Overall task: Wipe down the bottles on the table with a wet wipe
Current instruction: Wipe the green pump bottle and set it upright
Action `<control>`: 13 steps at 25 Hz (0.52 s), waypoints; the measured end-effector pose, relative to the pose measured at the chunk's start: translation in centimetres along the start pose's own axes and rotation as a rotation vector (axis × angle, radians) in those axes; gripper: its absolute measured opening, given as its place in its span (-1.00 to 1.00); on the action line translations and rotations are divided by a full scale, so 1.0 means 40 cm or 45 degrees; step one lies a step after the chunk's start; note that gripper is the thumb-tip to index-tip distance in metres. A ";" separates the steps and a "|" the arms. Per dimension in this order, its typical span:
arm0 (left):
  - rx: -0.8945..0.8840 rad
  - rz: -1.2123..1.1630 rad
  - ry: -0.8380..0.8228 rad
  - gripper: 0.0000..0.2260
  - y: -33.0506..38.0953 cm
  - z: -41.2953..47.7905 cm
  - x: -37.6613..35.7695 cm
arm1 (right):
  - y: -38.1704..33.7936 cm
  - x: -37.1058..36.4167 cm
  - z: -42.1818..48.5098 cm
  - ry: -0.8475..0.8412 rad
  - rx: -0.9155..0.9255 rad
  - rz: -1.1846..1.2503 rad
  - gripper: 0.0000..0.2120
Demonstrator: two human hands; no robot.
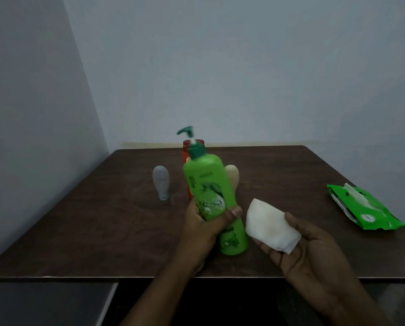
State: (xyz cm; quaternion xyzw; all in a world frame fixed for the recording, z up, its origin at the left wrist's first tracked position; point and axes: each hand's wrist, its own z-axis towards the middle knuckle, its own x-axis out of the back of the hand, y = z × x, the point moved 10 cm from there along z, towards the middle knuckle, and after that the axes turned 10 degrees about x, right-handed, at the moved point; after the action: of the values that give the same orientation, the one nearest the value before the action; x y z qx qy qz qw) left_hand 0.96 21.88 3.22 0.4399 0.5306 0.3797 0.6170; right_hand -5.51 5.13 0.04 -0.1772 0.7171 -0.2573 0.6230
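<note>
My left hand (205,228) grips a tall green pump bottle (208,184) around its lower half and holds it tilted left above the dark wooden table (102,227). My right hand (312,250) lies palm up just right of the bottle, with a folded white wet wipe (269,225) pinched under its thumb. The wipe is apart from the bottle. Behind the green bottle stand a red bottle (187,151) and a beige bottle (233,176), both partly hidden. A small grey bottle (161,182) stands cap down to the left.
A green pack of wet wipes (364,209) lies near the table's right edge with a wipe sticking out. Walls close the table at the back and left. A lower grey surface (46,302) sits below the front left edge.
</note>
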 end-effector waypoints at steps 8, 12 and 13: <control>0.575 -1.058 0.158 -0.74 -0.061 -0.148 -0.107 | -0.110 -0.004 -0.044 0.132 0.478 -0.160 -0.67; 0.621 -1.129 0.130 -0.70 -0.040 -0.182 -0.126 | -0.204 -0.108 -0.183 0.007 1.009 -0.740 -0.85; 0.632 -1.130 0.147 -0.69 -0.032 -0.185 -0.122 | -0.219 -0.143 -0.225 -0.054 1.158 -0.941 -0.86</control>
State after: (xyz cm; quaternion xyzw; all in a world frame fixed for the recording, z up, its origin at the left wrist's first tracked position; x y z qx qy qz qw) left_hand -7.08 17.94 3.19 0.2838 0.7739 -0.0327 0.5653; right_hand -14.04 2.71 10.61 -0.1354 0.4128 -0.7357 0.5197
